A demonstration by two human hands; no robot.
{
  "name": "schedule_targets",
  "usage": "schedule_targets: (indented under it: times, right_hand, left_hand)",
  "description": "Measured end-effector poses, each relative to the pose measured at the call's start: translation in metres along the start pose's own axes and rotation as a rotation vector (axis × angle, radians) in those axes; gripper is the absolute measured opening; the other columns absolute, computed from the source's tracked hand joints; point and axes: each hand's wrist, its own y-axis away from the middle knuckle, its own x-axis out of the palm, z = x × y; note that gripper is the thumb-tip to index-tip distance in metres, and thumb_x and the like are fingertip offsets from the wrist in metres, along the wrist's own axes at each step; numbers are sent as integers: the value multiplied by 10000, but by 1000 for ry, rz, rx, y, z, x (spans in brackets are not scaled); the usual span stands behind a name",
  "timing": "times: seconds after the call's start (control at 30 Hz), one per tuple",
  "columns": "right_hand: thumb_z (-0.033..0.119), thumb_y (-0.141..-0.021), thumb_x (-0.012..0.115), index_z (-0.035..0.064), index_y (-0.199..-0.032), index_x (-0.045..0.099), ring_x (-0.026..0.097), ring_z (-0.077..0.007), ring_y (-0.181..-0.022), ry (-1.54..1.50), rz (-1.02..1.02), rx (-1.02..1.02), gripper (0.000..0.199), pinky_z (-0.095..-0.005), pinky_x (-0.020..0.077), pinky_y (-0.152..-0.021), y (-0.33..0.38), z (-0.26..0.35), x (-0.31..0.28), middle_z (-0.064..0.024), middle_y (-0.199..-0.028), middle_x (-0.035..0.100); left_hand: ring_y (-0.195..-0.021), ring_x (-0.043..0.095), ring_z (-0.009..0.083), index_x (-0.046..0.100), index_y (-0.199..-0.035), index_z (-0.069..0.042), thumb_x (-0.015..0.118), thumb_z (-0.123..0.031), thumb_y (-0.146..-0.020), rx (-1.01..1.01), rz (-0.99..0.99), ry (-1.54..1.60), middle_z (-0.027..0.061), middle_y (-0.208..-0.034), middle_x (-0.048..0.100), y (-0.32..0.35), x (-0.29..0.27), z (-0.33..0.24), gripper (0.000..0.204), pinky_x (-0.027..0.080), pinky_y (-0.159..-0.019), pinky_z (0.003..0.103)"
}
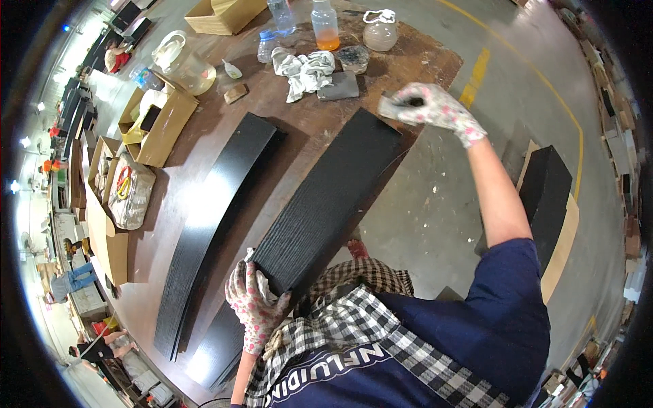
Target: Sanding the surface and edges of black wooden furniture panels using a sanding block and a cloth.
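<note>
A long black board (pixel 320 197) with a ribbed grain lies slantwise in front of me on the brown table. My left hand (pixel 255 306), in a white glove with pink flowers, is closed around a crumpled white cloth (pixel 267 291) at the board's near end, pressing against its edge. Just past the far right corner of that board hovers my right hand (pixel 428 110), gloved alike. Its fingers are curled together and slightly blurred, so what they may hold cannot be seen. Left of this board rests a second, glossy black stack of boards (pixel 221 197).
The brown table (pixel 422 61) carries bottles (pixel 325 27), a jug (pixel 194 71), white rags (pixel 303 71), a grey pad (pixel 339 87) and a wooden block (pixel 235 94). Cardboard boxes (pixel 166 129) line its left side. A black piece (pixel 547 197) lies on cardboard at right. People are in the background.
</note>
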Motion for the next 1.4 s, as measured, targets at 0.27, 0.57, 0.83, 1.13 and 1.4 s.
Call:
schedule_targets:
  times: [0.27,0.57,0.83,1.13,1.4]
  right_hand:
    - [356,-753,742,54,-1079,663,580,-266,-1088,156,-118,-129,451,-382,445,-957,-6,-1,30,-106,-1133,626]
    - [440,-741,718,121,-1101,655,522,-291,-1163,128,-228,-80,485,-393,384,-1027,-29,18,41,-107,-1141,606]
    - [330,-734,737,79,-1058,673,545,-278,-1130,46,-27,4,415,-392,409,-992,-7,4,33,-105,-1102,610]
    - [303,-728,741,45,-1050,648,578,-286,-1033,95,-207,-84,424,-391,449,-905,13,-6,35,-120,-1038,612]
    - [217,-742,756,36,-1027,674,622,-232,-962,76,-432,-46,348,-338,473,-883,55,-16,29,-83,-981,639]
  left_hand:
    - [-1269,368,410,379,-1415,-68,781,-482,-587,-54,28,-44,215,-1393,408,2,4,5,1010,262,-1074,535]
    - [-1249,389,416,417,-1387,-51,737,-564,-611,15,-37,-30,236,-1364,427,-2,9,6,983,288,-1053,537]
    - [-1246,396,416,424,-1383,-39,687,-610,-651,52,-30,-43,240,-1357,437,2,10,13,966,291,-1048,535]
    - [-1240,380,423,403,-1394,-45,775,-501,-594,48,-44,2,243,-1360,419,1,13,11,992,266,-1051,557]
    - [-1209,426,421,422,-1387,-44,660,-656,-635,72,-67,-83,241,-1331,455,-1,15,15,998,317,-1030,534]
